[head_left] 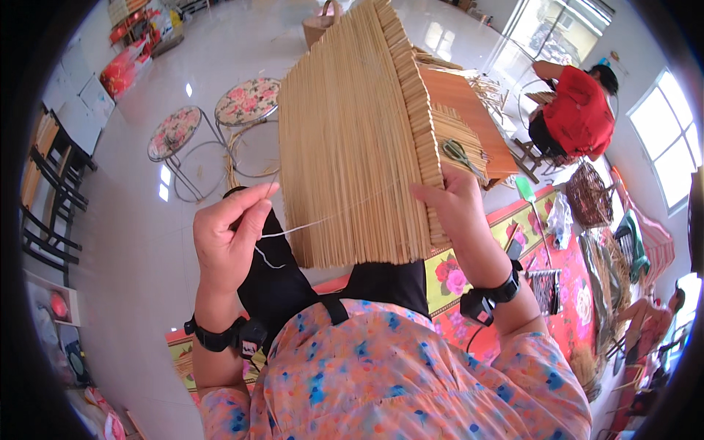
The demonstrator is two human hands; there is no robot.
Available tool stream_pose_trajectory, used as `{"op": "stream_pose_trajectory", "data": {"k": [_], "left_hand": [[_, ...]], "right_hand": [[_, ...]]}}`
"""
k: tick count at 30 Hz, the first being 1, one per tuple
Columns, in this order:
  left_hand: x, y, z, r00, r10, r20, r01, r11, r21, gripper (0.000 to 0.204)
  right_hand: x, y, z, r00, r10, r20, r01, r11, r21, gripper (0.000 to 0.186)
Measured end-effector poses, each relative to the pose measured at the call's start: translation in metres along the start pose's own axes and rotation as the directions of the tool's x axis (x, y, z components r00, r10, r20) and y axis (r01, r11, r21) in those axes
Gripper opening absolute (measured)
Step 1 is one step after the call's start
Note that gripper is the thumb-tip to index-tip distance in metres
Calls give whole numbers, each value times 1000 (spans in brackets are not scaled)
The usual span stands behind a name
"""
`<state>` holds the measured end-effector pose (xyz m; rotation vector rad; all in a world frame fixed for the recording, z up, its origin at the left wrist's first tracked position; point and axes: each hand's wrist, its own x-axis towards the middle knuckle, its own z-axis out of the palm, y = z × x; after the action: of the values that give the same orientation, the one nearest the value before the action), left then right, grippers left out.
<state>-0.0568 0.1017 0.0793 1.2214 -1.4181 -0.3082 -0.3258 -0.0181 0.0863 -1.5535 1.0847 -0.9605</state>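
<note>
A panel of straw stalks (pixel 345 139) laid side by side stands upright over my lap, with a thick bound rim along its right edge. My right hand (pixel 458 202) is closed on that rim, thumb on the near face and fingers behind it. To the left of the panel, my left hand (pixel 233 231) pinches thumb and forefinger together on a white thread (pixel 312 223). The thread runs across the lower face of the panel toward the right, and its loose tail hangs below my left hand. Whether a needle is in the pinch, I cannot tell.
Behind the panel stands a brown table (pixel 466 103) with green-handled scissors (pixel 456 152) lying on a smaller straw piece. Two floral stools (pixel 248 101) are at the left. A person in red (pixel 576 117) sits far right, near a wicker basket (pixel 589 194). Floral mats (pixel 506 293) cover the floor.
</note>
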Motion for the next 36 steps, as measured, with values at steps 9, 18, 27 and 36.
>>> {"op": "stream_pose_trajectory", "data": {"k": [9,18,27,36], "left_hand": [[54,-82,28,994,-104,36,105,994,-22,16],[84,-135,53,969,-56,242,80,993,-90,19],[83,-170,62,962,57,267,-26,993,-118,20],[77,-180,76,960,75,269,-67,997,-37,16]], "right_hand": [[82,20,18,965,225,136,-199,964,-178,25],[128,30,40,914,378,145,-294,866,-404,24],[137,9,73,864,492,110,-414,816,-403,24],[126,-5,93,820,564,96,-516,802,-300,20]]}}
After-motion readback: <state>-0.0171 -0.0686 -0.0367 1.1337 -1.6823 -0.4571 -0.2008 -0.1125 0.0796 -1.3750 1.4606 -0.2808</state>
